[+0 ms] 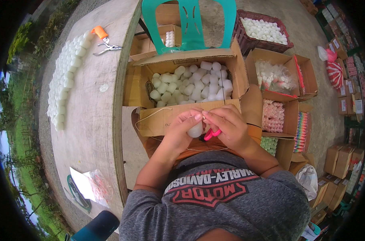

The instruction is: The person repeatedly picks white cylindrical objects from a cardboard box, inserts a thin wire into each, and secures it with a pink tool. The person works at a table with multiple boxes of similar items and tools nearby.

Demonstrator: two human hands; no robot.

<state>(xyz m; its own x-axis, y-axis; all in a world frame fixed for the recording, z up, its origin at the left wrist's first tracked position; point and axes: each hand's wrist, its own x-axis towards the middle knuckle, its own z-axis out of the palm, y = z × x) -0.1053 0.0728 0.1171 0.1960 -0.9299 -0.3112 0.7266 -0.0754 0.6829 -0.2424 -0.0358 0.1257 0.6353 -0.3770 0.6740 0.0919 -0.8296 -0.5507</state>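
Observation:
Above my lap, my left hand (184, 123) has its fingers closed round a small white candle (195, 130) with a rounded end. My right hand (227, 125) meets it at the top, thumb and finger pinching at the candle's tip; what lies between the fingertips is too small to make out. Pink-handled scissors (212, 135) hang from my right hand, their blades hidden. A thin pale string (152, 114) loops over the front flap of a cardboard box (158, 122) and passes below my hands. Just beyond my hands, that box holds many loose white candles (190, 82).
Left, a long table (98, 148) carries rows of white candles (66, 80), pliers (108, 48), an orange-handled tool (99, 32) and plastic packets (100, 186). A green chair (190, 24) stands ahead. Right are a candle-filled crate (285, 43) and several cardboard boxes (289, 66).

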